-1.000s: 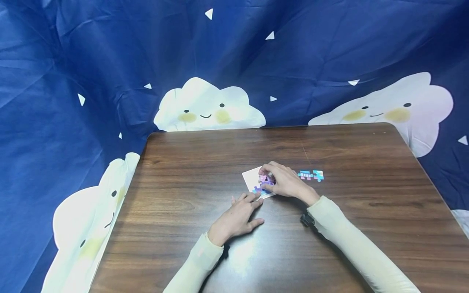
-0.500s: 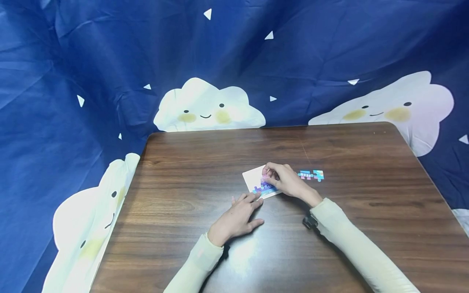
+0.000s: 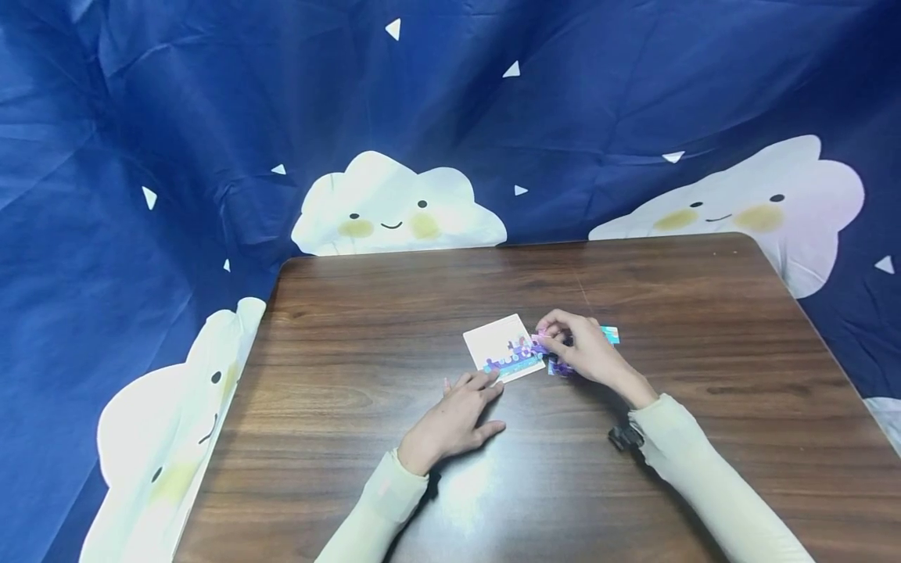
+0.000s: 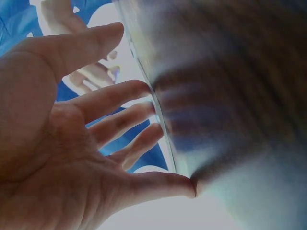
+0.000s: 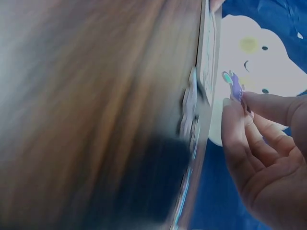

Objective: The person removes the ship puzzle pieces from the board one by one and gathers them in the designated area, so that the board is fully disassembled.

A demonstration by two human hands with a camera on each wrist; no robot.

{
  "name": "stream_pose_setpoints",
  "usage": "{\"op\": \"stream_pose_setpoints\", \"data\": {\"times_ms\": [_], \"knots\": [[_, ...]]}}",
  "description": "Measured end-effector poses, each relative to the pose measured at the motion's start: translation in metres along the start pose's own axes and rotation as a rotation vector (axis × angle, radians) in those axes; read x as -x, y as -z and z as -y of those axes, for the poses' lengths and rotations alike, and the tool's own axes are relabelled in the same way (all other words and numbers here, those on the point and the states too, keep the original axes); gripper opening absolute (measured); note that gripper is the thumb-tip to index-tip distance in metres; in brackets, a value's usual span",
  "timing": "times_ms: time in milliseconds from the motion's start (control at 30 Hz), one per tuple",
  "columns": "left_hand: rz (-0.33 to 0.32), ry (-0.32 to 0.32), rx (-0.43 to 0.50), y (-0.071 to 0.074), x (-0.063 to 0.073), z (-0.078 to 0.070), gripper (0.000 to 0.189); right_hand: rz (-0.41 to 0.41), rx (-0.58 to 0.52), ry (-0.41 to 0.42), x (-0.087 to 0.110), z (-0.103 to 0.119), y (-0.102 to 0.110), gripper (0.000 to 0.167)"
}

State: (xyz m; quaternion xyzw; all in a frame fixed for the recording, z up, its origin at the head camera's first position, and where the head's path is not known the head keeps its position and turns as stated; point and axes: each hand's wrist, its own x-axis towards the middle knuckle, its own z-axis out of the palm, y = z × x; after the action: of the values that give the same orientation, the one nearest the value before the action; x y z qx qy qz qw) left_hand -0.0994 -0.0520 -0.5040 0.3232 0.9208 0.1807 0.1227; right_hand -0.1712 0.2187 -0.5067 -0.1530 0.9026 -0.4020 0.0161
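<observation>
A white puzzle board (image 3: 486, 336) lies on the table, with joined purple and blue jigsaw pieces (image 3: 515, 364) along its near side. My left hand (image 3: 449, 426) rests palm down, its fingers straight and fingertips at the board's near left corner. Thumb and fingers of my right hand (image 3: 590, 352) pinch a small purple and pink jigsaw piece (image 5: 236, 89), held at the board's right edge. In the right wrist view this piece is raised above the tabletop. Under the right hand lies a loose purple jigsaw piece (image 3: 559, 367), partly hidden.
A blue jigsaw piece (image 3: 610, 335) shows beyond my right hand, which hides other loose pieces there. The brown wooden table (image 3: 352, 328) ends at a blue curtain (image 3: 436, 102) with white clouds. A dark wrist device (image 3: 623, 438) hangs under my right cuff.
My right hand has moved right from over the board to its right edge, pinching a jigsaw piece. More of the board and a loose purple piece now show. The left hand has stayed still.
</observation>
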Motion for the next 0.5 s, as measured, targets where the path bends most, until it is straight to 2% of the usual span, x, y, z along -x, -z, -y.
{"op": "stream_pose_setpoints", "data": {"times_ms": [133,333,500], "knots": [[0.0,0.001,0.012,-0.001,0.001,0.0,0.061,-0.039,0.02,-0.03,0.011,-0.008,0.009,0.011],[0.0,-0.001,0.016,-0.001,0.001,0.001,0.062,-0.054,0.023,-0.077,0.027,-0.018,0.021,0.012],[0.003,-0.001,0.016,0.0,0.0,0.001,0.062,-0.066,0.071,-0.079,0.039,-0.025,0.027,0.012]]}}
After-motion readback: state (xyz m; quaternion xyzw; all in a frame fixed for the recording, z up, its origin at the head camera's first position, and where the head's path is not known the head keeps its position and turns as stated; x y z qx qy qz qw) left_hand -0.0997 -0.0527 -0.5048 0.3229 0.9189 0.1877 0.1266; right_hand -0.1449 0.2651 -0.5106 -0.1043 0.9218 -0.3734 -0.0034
